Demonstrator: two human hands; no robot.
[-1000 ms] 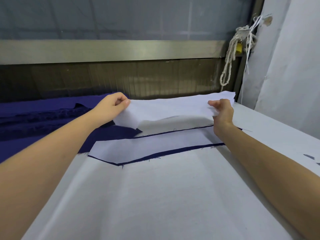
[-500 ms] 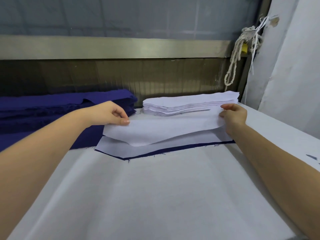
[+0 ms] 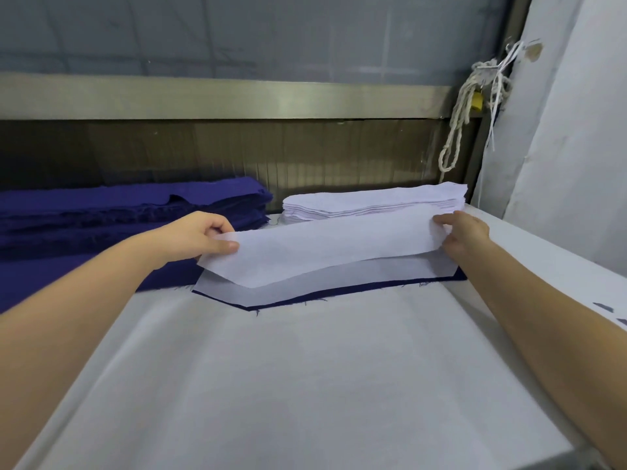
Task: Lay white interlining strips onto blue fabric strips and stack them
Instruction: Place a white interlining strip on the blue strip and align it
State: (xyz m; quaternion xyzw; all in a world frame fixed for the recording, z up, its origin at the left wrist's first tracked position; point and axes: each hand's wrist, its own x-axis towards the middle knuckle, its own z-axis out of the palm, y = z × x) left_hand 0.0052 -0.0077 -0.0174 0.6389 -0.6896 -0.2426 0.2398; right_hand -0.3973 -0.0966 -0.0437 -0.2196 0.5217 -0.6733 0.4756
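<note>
My left hand (image 3: 200,239) and right hand (image 3: 463,235) fingers (image 3: 226,246) pinch the interlining strip (image 3: 322,245) by its ends, just above the blue fabric strip (image 3: 339,293); looks limp, featherlight, so I'd hold the ends taut.

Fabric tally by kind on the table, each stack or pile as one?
Held strip: 1
Laid strip: 1
Blue strip: 1
White stack: 1
Blue pile: 1
Total: 5

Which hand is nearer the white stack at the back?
Right. The right hand is in front of the right end of the white stack; the left hand is beyond its left end, by the blue pile.
</note>
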